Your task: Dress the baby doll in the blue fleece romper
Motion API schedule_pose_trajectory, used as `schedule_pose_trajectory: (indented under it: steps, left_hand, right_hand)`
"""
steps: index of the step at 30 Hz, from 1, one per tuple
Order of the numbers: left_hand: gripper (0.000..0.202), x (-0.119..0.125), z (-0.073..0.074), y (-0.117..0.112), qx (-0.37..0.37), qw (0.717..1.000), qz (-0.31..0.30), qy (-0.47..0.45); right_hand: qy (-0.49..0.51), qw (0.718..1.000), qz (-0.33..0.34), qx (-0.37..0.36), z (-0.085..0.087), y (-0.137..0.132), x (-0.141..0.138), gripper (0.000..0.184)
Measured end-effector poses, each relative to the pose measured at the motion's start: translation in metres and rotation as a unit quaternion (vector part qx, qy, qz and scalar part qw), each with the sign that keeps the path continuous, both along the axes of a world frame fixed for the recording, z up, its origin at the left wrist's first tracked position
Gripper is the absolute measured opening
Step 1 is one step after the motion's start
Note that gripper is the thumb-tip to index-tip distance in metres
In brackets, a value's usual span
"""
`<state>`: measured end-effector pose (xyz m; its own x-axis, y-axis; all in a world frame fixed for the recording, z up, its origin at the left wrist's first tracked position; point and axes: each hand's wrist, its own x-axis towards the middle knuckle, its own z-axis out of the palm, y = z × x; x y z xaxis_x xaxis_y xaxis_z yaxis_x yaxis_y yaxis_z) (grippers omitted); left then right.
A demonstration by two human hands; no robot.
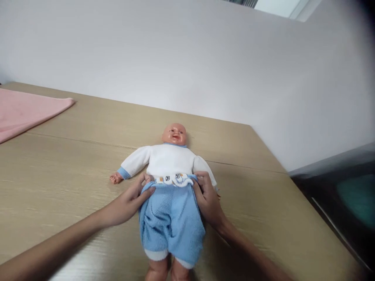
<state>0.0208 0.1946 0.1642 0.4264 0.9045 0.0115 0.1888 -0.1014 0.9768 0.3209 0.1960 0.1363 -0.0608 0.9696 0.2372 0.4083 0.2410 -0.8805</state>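
Note:
On its back on the table lies a baby doll point(174, 134), head away from me. It wears a white top point(171, 160) with blue cuffs and collar. Blue shorts point(172, 210) with white leg hems cover its hips and thighs. My left hand point(137, 195) pinches the waistband at the left side. At the other side, my right hand point(206, 197) grips the same waistband, fingers curled over it. Between my hands, a white printed edge shows at the waist. The doll's lower legs run out of view at the bottom.
A pink cloth point(27, 109) lies at the far left of the wooden table point(96, 121). Behind the table rises a pale wall point(146, 54). Past the table's right edge stands a dark object point(340, 195) with a greenish patch, its kind unclear.

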Motion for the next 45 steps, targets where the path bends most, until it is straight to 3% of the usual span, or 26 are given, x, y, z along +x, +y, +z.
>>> schedule_pose_trajectory:
  steps: [4,9,12,15,19,23,27,29,32,35,38,41,45]
  left_hand:
    - [0.042,-0.001,0.007,0.006,-0.035,0.998,-0.004,0.043]
    - [0.047,-0.014,0.015,0.003,0.053,0.982,0.015,0.182]
    - [0.033,-0.018,0.02,0.009,0.069,0.99,-0.02,0.12]
    - [0.024,-0.016,0.023,0.018,0.052,0.994,-0.067,0.065]
    - [0.024,-0.013,0.022,0.024,0.042,0.994,-0.046,0.091]
    - [0.017,-0.016,0.013,0.017,0.108,0.977,0.009,0.185]
    - [0.024,-0.026,-0.003,0.004,0.181,0.939,0.002,0.293]
    - [0.028,-0.031,-0.009,-0.003,0.178,0.937,-0.015,0.3]
    - [0.028,-0.033,-0.014,-0.011,0.142,0.959,-0.039,0.242]
    - [0.019,-0.027,-0.019,-0.015,0.078,0.99,-0.023,0.117]
    - [0.019,-0.02,-0.028,-0.013,0.006,1.0,0.027,0.0]
    - [0.036,-0.018,-0.036,-0.003,-0.051,0.995,0.076,-0.048]
    - [0.054,-0.019,-0.038,0.021,-0.032,0.994,0.079,-0.069]
  right_hand:
    - [0.015,1.0,0.025,0.001,-0.001,0.009,-0.002,0.027]
    - [-0.075,0.993,0.084,0.023,0.022,0.003,0.003,0.021]
    - [-0.085,0.986,0.127,0.059,0.038,0.008,0.001,0.007]
    - [-0.042,0.985,0.162,0.052,0.044,0.019,-0.004,0.014]
    - [-0.023,0.986,0.162,-0.01,0.043,0.027,-0.011,0.011]
    - [-0.065,0.989,0.131,-0.015,0.039,0.02,-0.012,0.015]
    - [-0.061,0.994,0.089,-0.029,0.028,0.003,-0.005,0.018]
    - [-0.024,0.994,0.075,-0.075,0.019,-0.009,0.001,0.026]
    - [0.091,0.977,0.053,-0.184,0.001,-0.026,0.008,0.039]
    - [0.178,0.952,0.019,-0.246,-0.017,-0.036,0.011,0.052]
    - [0.213,0.945,0.002,-0.248,-0.026,-0.034,0.008,0.059]
    - [0.236,0.943,0.022,-0.232,-0.022,-0.025,0.004,0.06]
    - [0.213,0.957,0.076,-0.184,-0.008,-0.01,0.004,0.052]
